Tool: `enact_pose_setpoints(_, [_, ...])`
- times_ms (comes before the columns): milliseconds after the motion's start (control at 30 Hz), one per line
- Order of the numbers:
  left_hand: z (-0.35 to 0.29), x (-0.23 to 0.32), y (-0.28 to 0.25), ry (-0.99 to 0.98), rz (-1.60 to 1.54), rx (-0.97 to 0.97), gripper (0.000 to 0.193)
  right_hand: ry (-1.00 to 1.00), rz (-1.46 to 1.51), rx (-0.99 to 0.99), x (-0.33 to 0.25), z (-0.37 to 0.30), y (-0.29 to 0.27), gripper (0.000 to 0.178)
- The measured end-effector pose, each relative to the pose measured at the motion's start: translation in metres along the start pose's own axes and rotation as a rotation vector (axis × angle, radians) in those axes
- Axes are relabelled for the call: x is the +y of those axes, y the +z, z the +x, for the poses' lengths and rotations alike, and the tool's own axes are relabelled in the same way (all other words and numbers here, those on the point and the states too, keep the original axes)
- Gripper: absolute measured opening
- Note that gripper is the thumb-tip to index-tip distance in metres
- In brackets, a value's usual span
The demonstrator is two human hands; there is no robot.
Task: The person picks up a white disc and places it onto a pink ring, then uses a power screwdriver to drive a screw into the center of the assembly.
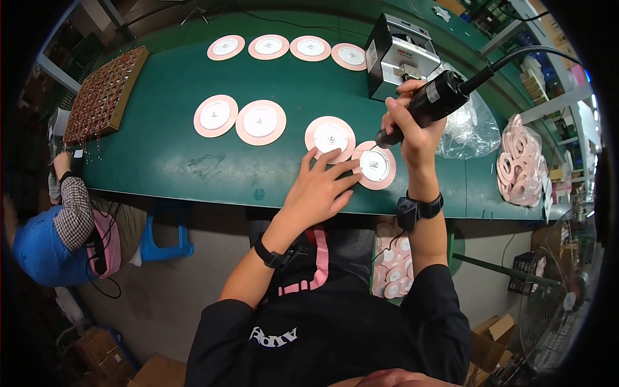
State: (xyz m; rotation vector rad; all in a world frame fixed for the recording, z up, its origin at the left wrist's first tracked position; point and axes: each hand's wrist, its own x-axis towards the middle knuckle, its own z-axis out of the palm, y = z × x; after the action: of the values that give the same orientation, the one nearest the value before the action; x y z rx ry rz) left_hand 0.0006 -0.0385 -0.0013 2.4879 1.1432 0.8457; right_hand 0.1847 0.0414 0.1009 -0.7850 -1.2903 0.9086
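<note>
A black electric screwdriver [438, 100] is gripped in my right hand [416, 129], its cord running off to the upper right. The tool's tip points down at a pink-rimmed white disc [376, 169] near the table's front edge; whether it touches cannot be made out. My left hand [322, 184] lies with fingers spread, the fingertips on the left rim of that disc and at the lower edge of a neighbouring disc [331, 133]. Two more such discs [260, 122] lie to the left, and a row of several discs [269, 46] lies farther back.
Behind my right hand stands a black and silver machine [403, 55]. Right of it are a clear plastic bag [467, 126] and a bag of pink rings [521, 161]. A rack of reddish parts [106, 93] stands far left, near a co-worker in a blue cap [48, 245].
</note>
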Motion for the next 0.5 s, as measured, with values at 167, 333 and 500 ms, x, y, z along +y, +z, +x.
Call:
enact_pose_setpoints(167, [0.0, -0.0002, -0.0008, 0.001, 0.004, -0.005, 0.041, 0.021, -0.006, 0.017, 0.0004, 0.0005, 0.0001, 0.028])
enact_pose_setpoints(333, [0.0006, -0.0002, -0.0003, 0.005, 0.011, -0.013, 0.041, 0.053, -0.007, 0.011, 0.0012, 0.0004, 0.0027, 0.022])
enact_pose_setpoints(500, [0.0003, 0.0007, -0.0002, 0.004, 0.008, -0.013, 0.042, 0.123, -0.059, -0.043, 0.0019, -0.0015, 0.0056, 0.023])
